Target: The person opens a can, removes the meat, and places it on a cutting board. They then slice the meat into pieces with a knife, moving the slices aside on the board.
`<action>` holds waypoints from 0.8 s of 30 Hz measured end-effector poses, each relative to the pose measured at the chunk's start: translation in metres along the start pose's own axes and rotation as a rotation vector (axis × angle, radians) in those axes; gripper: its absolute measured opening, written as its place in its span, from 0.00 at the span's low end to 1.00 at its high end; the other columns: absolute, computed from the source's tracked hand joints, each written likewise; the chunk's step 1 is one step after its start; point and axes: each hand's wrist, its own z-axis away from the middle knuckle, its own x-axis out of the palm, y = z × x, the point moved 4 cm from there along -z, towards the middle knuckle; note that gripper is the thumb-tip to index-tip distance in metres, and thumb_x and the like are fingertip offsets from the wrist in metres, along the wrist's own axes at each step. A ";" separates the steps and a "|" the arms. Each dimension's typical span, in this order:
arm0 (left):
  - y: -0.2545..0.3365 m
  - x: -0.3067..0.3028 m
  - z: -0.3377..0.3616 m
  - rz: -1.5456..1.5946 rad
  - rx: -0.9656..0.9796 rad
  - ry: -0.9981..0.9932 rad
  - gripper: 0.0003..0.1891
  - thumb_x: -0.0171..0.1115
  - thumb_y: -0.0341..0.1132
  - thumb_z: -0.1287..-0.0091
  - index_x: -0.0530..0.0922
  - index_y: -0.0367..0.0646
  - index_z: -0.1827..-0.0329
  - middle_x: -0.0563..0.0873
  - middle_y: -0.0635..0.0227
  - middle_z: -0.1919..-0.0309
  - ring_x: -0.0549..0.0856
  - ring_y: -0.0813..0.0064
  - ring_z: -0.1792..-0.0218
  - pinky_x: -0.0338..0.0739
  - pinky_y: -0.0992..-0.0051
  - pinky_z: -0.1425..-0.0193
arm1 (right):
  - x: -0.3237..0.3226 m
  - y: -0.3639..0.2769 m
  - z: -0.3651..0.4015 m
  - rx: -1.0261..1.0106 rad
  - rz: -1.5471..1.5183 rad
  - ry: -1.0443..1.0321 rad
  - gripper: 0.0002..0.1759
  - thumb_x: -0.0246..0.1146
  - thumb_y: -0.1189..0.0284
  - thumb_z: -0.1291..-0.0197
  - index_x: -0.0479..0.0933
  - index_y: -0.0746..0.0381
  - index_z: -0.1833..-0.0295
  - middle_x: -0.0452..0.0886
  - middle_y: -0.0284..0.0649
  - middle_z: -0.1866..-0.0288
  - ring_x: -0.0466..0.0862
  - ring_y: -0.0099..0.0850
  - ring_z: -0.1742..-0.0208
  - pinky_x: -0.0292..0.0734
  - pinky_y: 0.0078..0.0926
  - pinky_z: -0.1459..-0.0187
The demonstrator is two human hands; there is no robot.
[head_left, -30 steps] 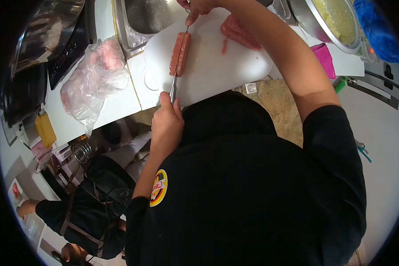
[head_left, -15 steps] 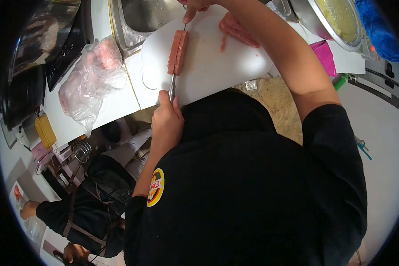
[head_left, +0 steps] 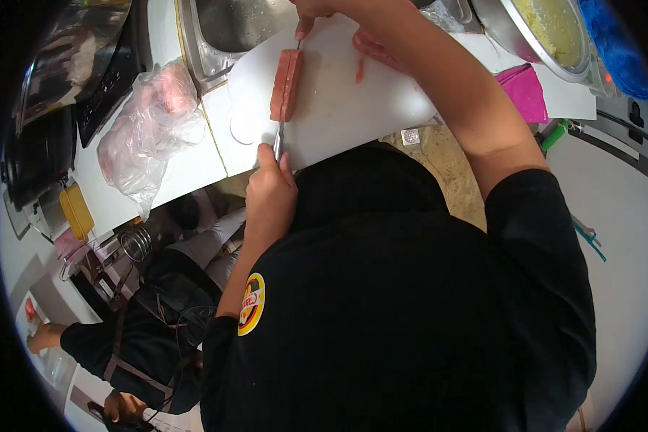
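A long block of pink raw meat [head_left: 277,90] lies on the white cutting board [head_left: 338,126], with a lengthwise slit down it. A thin metal knife [head_left: 279,135] runs along that slit, its blade mostly hidden in the meat. My left hand [head_left: 271,189] is closed around its near end at the board's front edge. At the far end, my right hand [head_left: 313,13] has its fingers on the narrow metal tip; the frame's top edge cuts off part of this hand. More raw meat [head_left: 378,52] sits on the board, partly behind my right forearm.
A clear plastic bag of meat [head_left: 155,122] lies left of the board. Behind is a steel sink [head_left: 237,25]. A metal bowl of pale shredded food [head_left: 547,36] and a pink cloth [head_left: 523,92] are at the right. Another person [head_left: 151,331] is at the lower left.
The meat block and the metal in it have shifted slightly left. My right forearm has moved a little left and lower, covering more of the other meat. My left hand stays nearly still.
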 end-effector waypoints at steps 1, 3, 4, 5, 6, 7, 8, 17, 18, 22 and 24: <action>0.000 0.000 0.000 -0.005 -0.016 -0.016 0.12 0.51 0.38 0.23 0.64 0.37 0.49 0.82 0.36 0.74 0.83 0.32 0.67 0.76 0.43 0.65 | 0.001 0.000 -0.003 0.025 -0.001 -0.018 0.37 0.84 0.52 0.64 0.85 0.66 0.51 0.86 0.49 0.48 0.86 0.48 0.48 0.81 0.42 0.47; 0.001 -0.002 -0.001 -0.013 -0.045 -0.042 0.12 0.50 0.38 0.23 0.64 0.37 0.49 0.83 0.35 0.72 0.83 0.31 0.65 0.76 0.42 0.63 | 0.001 0.000 -0.007 0.074 -0.001 -0.049 0.38 0.84 0.52 0.65 0.85 0.66 0.51 0.86 0.49 0.47 0.86 0.48 0.48 0.81 0.41 0.47; 0.001 -0.003 -0.001 -0.005 -0.056 -0.066 0.13 0.50 0.39 0.22 0.64 0.37 0.48 0.83 0.34 0.72 0.82 0.31 0.64 0.76 0.42 0.62 | 0.000 0.000 -0.007 0.064 -0.011 -0.055 0.38 0.84 0.53 0.66 0.85 0.66 0.50 0.86 0.49 0.47 0.86 0.48 0.48 0.81 0.41 0.47; 0.000 -0.004 -0.002 0.003 -0.066 -0.087 0.13 0.49 0.39 0.22 0.64 0.37 0.48 0.83 0.34 0.71 0.82 0.30 0.64 0.76 0.41 0.61 | -0.001 0.000 -0.005 0.053 -0.020 -0.059 0.39 0.85 0.53 0.66 0.85 0.66 0.50 0.86 0.49 0.48 0.86 0.47 0.47 0.81 0.41 0.47; 0.000 -0.005 -0.003 0.013 -0.074 -0.108 0.13 0.49 0.39 0.22 0.64 0.37 0.48 0.83 0.34 0.70 0.82 0.30 0.63 0.75 0.41 0.60 | -0.002 0.002 -0.003 0.044 -0.027 -0.063 0.39 0.85 0.53 0.67 0.84 0.66 0.49 0.86 0.49 0.48 0.86 0.47 0.47 0.82 0.41 0.47; 0.000 -0.005 -0.003 0.012 -0.081 -0.114 0.13 0.49 0.39 0.22 0.64 0.37 0.48 0.83 0.33 0.69 0.82 0.30 0.63 0.75 0.41 0.60 | -0.002 0.004 0.001 0.042 -0.054 -0.022 0.40 0.85 0.54 0.67 0.84 0.66 0.49 0.86 0.50 0.48 0.86 0.47 0.48 0.82 0.41 0.48; -0.001 -0.005 -0.004 0.012 -0.088 -0.119 0.13 0.49 0.39 0.22 0.64 0.37 0.48 0.83 0.33 0.69 0.82 0.29 0.62 0.75 0.41 0.59 | -0.002 0.005 0.006 0.040 -0.080 0.019 0.40 0.85 0.54 0.67 0.84 0.67 0.49 0.86 0.50 0.49 0.86 0.47 0.48 0.82 0.41 0.48; -0.004 -0.004 -0.003 0.022 -0.019 -0.058 0.14 0.49 0.40 0.22 0.65 0.36 0.47 0.83 0.33 0.67 0.82 0.29 0.62 0.75 0.41 0.59 | -0.008 -0.020 0.070 -0.030 -0.312 0.443 0.29 0.76 0.58 0.50 0.78 0.60 0.46 0.77 0.47 0.43 0.80 0.44 0.44 0.77 0.38 0.44; -0.004 -0.004 -0.003 0.024 -0.029 -0.067 0.15 0.49 0.40 0.22 0.65 0.36 0.47 0.83 0.33 0.67 0.82 0.29 0.62 0.76 0.41 0.59 | -0.004 -0.027 0.086 -0.099 -0.393 0.578 0.22 0.73 0.59 0.45 0.79 0.61 0.51 0.79 0.44 0.50 0.80 0.39 0.48 0.76 0.36 0.46; -0.003 -0.006 -0.003 0.028 -0.012 -0.047 0.15 0.49 0.40 0.22 0.65 0.35 0.47 0.83 0.33 0.68 0.82 0.30 0.63 0.76 0.40 0.60 | 0.012 -0.062 0.144 -0.332 -0.600 0.734 0.13 0.69 0.70 0.43 0.77 0.61 0.53 0.78 0.45 0.49 0.80 0.44 0.46 0.76 0.40 0.43; -0.003 -0.008 -0.002 0.046 -0.003 -0.045 0.15 0.48 0.40 0.22 0.65 0.35 0.47 0.83 0.33 0.69 0.82 0.30 0.64 0.75 0.40 0.60 | 0.022 -0.069 0.154 -0.458 -0.531 0.780 0.12 0.68 0.74 0.43 0.78 0.61 0.53 0.79 0.43 0.48 0.80 0.44 0.45 0.75 0.40 0.39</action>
